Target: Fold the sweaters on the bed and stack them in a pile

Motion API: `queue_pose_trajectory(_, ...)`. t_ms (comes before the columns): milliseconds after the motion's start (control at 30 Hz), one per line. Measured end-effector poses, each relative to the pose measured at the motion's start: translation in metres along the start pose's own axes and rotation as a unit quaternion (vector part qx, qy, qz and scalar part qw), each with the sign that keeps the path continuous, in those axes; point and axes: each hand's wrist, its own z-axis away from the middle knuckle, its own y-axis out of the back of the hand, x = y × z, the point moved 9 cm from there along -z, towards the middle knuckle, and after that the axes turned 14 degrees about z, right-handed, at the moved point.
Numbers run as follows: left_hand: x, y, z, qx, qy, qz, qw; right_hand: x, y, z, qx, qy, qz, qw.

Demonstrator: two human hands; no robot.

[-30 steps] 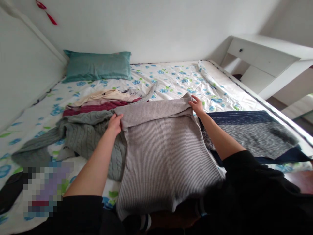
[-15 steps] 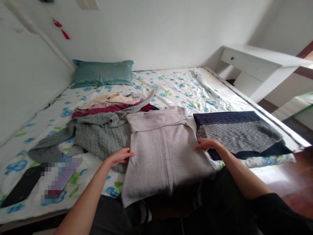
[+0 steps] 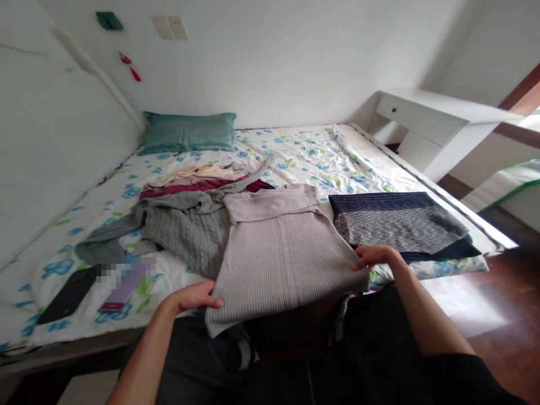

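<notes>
A light grey ribbed sweater [image 3: 282, 253], its upper part folded over, lies at the front of the bed with its near end lifted past the edge. My left hand [image 3: 196, 296] pinches its lower left side, thumb on top and the other fingers beneath the cloth. On the opposite side, my right hand [image 3: 377, 256] grips the lower right edge in the same way. Left of the sweater lies a crumpled grey-green cable-knit sweater [image 3: 185, 236]. A folded navy and speckled grey garment [image 3: 400, 225] is just beyond my right hand.
More clothes, including a maroon garment [image 3: 181, 187], lie behind the cable-knit. A dark phone [image 3: 67, 295] and a purple packet [image 3: 124, 289] rest on the flowered sheet [image 3: 295, 149]. A green pillow [image 3: 189, 132] lies at the back; a white desk [image 3: 434, 126] stands right.
Both hands have slid down the sides of the ribbed sweater toward me and now hold it near its lower corners. The near end is raised and spread wider. The view has shifted slightly.
</notes>
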Motion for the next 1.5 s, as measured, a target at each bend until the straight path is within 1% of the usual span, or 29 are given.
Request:
queue_pose_trajectory(67, -0.014, -0.016, 0.004, -0.050, 0.058, -0.008, 0.997, 0.011, -0.004, -0.002, -0.014, -0.042, 0.008, 0.999)
queue_pose_trajectory(133, -0.027, -0.025, 0.005, -0.089, 0.110, -0.018, 0.990, 0.016, -0.008, -0.009, -0.018, -0.072, 0.019, 0.997)
queue_pose_trajectory(200, -0.031, -0.021, 0.002, -0.089, 0.124, -0.018, 0.988, 0.014, -0.006, -0.018, -0.003, -0.073, 0.025, 0.997)
queue_pose_trajectory(267, -0.026, -0.007, -0.004, -0.057, 0.106, -0.013, 0.993, 0.009, -0.001, -0.025, 0.022, -0.063, 0.022, 0.998)
queue_pose_trajectory(300, -0.020, 0.003, -0.008, -0.028, 0.088, -0.011, 0.996, 0.005, 0.004, -0.029, 0.039, -0.055, 0.018, 0.998)
queue_pose_trajectory(367, -0.002, 0.027, -0.018, 0.050, 0.031, 0.003, 0.998, -0.005, 0.018, -0.035, 0.095, -0.035, 0.016, 0.995)
queue_pose_trajectory(433, 0.022, 0.049, -0.028, 0.136, -0.041, 0.034, 0.989, -0.017, 0.036, -0.040, 0.168, -0.010, 0.035, 0.985)
queue_pose_trajectory(467, 0.034, 0.057, -0.033, 0.169, -0.074, 0.051, 0.982, -0.024, 0.044, -0.043, 0.201, 0.002, 0.055, 0.978)
queue_pose_trajectory(500, 0.046, 0.064, -0.038, 0.192, -0.104, 0.067, 0.973, -0.032, 0.051, -0.046, 0.231, 0.013, 0.080, 0.970)
queue_pose_trajectory(567, 0.066, 0.074, -0.049, 0.221, -0.157, 0.093, 0.958, -0.046, 0.064, -0.052, 0.285, 0.029, 0.120, 0.951)
queue_pose_trajectory(633, 0.082, 0.088, -0.061, 0.246, -0.192, 0.119, 0.943, -0.056, 0.077, -0.058, 0.337, 0.025, 0.133, 0.932)
queue_pose_trajectory(733, 0.097, 0.115, -0.081, 0.302, -0.217, 0.151, 0.916, -0.063, 0.093, -0.068, 0.387, 0.014, 0.109, 0.915)
queue_pose_trajectory(800, 0.109, 0.136, -0.093, 0.350, -0.236, 0.144, 0.895, -0.066, 0.103, -0.078, 0.400, 0.013, 0.093, 0.912)
queue_pose_trajectory(867, 0.129, 0.154, -0.105, 0.383, -0.264, 0.124, 0.876, -0.068, 0.112, -0.088, 0.407, 0.010, 0.082, 0.910)
queue_pose_trajectory(933, 0.156, 0.167, -0.120, 0.385, -0.292, 0.102, 0.869, -0.068, 0.119, -0.100, 0.404, 0.007, 0.077, 0.912)
queue_pose_trajectory(1000, 0.189, 0.178, -0.140, 0.374, -0.310, 0.066, 0.872, -0.069, 0.122, -0.112, 0.398, 0.008, 0.080, 0.914)
queue_pose_trajectory(1100, 0.239, 0.192, -0.176, 0.374, -0.297, -0.039, 0.878, -0.071, 0.121, -0.125, 0.402, 0.020, 0.104, 0.909)
queue_pose_trajectory(1200, 0.278, 0.206, -0.216, 0.392, -0.278, -0.112, 0.869, -0.071, 0.117, -0.133, 0.407, 0.040, 0.125, 0.904)
queue_pose_trajectory(1267, 0.296, 0.215, -0.240, 0.414, -0.283, -0.124, 0.856, -0.068, 0.116, -0.136, 0.402, 0.051, 0.131, 0.905)
queue_pose_trajectory(1333, 0.306, 0.221, -0.265, 0.424, -0.281, -0.130, 0.851, -0.064, 0.116, -0.138, 0.394, 0.058, 0.131, 0.908)
queue_pose_trajectory(1400, 0.311, 0.224, -0.291, 0.409, -0.266, -0.144, 0.861, -0.061, 0.117, -0.140, 0.384, 0.061, 0.128, 0.912)
queue_pose_trajectory(1500, 0.317, 0.227, -0.324, 0.359, -0.230, -0.174, 0.888, -0.059, 0.118, -0.142, 0.369, 0.069, 0.127, 0.918)
